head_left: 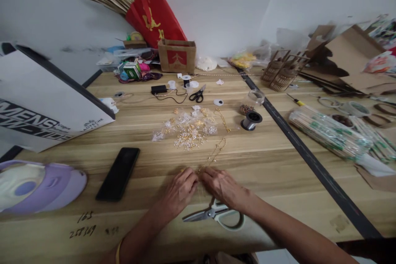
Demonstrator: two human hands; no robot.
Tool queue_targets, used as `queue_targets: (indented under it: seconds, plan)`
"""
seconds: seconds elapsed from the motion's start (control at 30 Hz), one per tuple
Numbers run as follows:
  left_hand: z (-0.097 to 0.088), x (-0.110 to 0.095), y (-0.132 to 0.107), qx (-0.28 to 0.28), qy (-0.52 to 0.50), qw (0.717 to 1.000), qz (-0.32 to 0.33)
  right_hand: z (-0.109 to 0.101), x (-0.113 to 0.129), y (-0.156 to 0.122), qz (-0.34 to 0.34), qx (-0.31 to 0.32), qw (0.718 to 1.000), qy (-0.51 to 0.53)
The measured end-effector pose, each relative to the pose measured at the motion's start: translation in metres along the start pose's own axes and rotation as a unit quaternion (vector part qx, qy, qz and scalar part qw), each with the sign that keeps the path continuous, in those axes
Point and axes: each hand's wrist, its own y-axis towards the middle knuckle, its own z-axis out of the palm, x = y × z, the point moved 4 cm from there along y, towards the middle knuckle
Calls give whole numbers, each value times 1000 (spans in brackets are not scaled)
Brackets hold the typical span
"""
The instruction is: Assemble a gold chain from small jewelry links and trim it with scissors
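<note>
Near the front of the wooden table my left hand (182, 185) and my right hand (220, 183) meet, fingertips almost touching and pressed down. A thin gold chain (213, 156) with small beads runs from the fingertips of my right hand away across the wood. My left fingers are curled closed, and whatever they pinch is hidden. Under my right wrist lie pale-handled scissors (213, 213), blades pointing left. Beyond the hands spread small gold and clear beads (190, 136) with little plastic bags (173, 123). Another gold chain (223, 119) lies to their right.
A black phone (118, 174) and a purple visor (55, 187) lie left, below a white box (46, 103). Further back are black scissors (198, 94), a wire spool (251, 120) and a clear jar (256, 97). Wrapped sticks (329, 132) lie right of a dark strip (293, 140).
</note>
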Motion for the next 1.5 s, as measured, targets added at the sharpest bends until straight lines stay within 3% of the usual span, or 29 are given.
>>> queue_targets:
  seconds: [0.17,0.3,0.53,0.87,1.23,1.5]
  plan:
    - [-1,0,4,-36,-84,996,16,2,-2,-1,2,-8,1000,7]
    - [-3,-1,6,-33,-116,993,7,0,-2,-1,2,-2,1000,12]
    - [-4,3,8,-13,-183,980,-78,2,-4,-2,7,0,1000,21]
    - [11,20,7,-10,-287,942,-171,14,-11,-5,-10,-45,999,20]
    - [12,22,7,-35,-392,900,-188,4,-10,-8,-5,-106,988,116]
    - [16,25,6,-48,-405,893,-190,6,0,-7,-25,-135,974,180]
